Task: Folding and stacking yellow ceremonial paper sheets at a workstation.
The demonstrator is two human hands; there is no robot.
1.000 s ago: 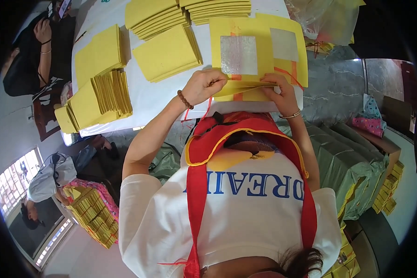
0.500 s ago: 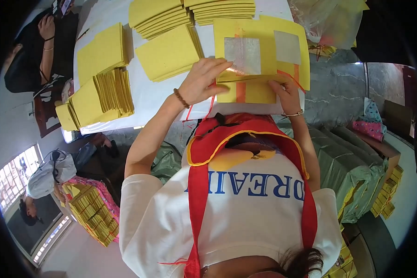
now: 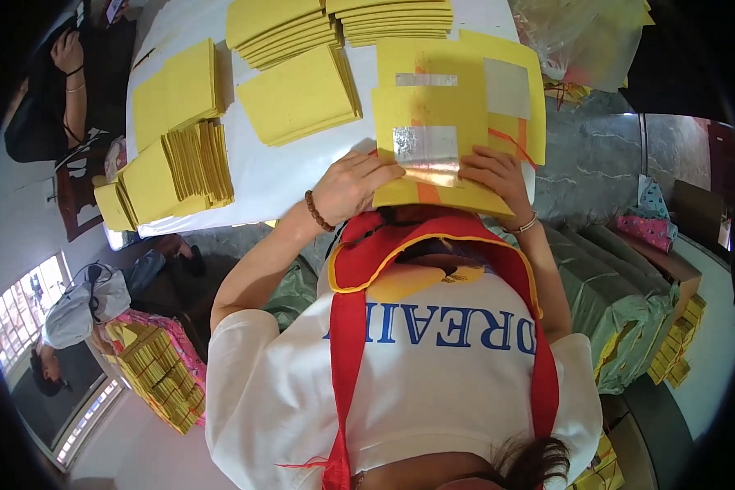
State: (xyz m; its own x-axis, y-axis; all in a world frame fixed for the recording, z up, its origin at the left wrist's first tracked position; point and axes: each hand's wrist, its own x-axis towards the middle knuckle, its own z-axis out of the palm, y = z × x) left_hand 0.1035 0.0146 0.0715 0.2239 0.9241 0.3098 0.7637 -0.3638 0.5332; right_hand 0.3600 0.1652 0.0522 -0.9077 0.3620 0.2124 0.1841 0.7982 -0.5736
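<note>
A yellow paper sheet with a silver foil square and an orange stripe lies tilted at the table's near edge, close to my red apron. My left hand grips its left side, with the fingertips beside the foil. On the other side my right hand has its fingers over the sheet's right part and the thumb hidden. The sheet's near edge bends up toward me. Beneath and beyond it lie more yellow sheets with foil squares, and a red string shows at their right.
Folded yellow paper stacks fill the white table on the left and far side. A clear plastic bag hangs at the far right. Green wrapped bales stand at my right. Another person sits at far left with a phone.
Both hands have come nearer to my body, bringing the foil-marked sheet along. It was folded over edge-on before; now its face with the foil square shows.
</note>
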